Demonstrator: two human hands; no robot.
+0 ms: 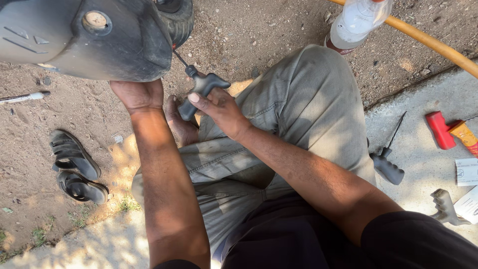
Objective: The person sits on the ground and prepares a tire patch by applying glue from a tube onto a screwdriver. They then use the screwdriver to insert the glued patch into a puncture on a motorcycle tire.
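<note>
- We see the right hand closed around the dark grey T-shaped plastic handle of a tyre plug tool; its thin metal shaft runs up and left into the black rubber tyre.
- The left hand is pressed up against the underside of the dark grey plastic fender; its fingers are hidden, so we cannot tell how far it is open.
- The tool sits between the two hands, just above the person's bare foot and the grey trousers.
- On the dirt at left lie a pair of black sandals.
- On the concrete at right lie a second grey-handled spike tool, a red tube and an orange tube.
- A yellow hose crosses the top right, near a clear plastic bottle.
</note>
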